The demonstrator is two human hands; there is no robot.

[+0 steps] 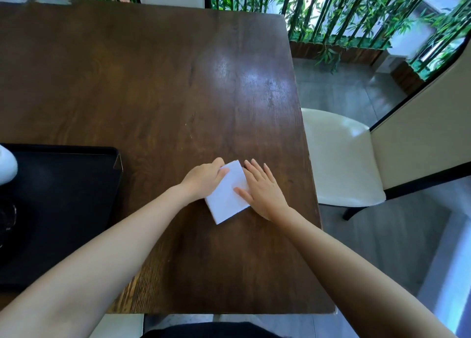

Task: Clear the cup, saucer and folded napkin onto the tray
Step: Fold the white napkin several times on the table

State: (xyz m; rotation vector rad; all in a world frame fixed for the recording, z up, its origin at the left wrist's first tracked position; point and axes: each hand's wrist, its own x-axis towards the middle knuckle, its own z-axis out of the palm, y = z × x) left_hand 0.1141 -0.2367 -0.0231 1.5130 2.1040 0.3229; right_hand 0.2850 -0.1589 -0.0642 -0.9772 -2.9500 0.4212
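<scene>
the folded napkin (pixel 225 193) lies flat on the wooden table (pixel 153 82), toward its 5 o'clock corner, well apart from the black tray (pixel 76 184) off at 9 o'clock. the left hand (pixel 204 178) curls its fingers over the napkin's 10 o'clock edge, pinching it; the right hand (pixel 262 190) rests flat, fingers spread, thumb pressing the paper. it looks light, soft and limp — likely to unfold or flutter if lifted by one corner, so a pinch across the folded thickness seems safest. a white object (pixel 6 167) at the tray's edge is cropped — cup or saucer, i cannot tell.
</scene>
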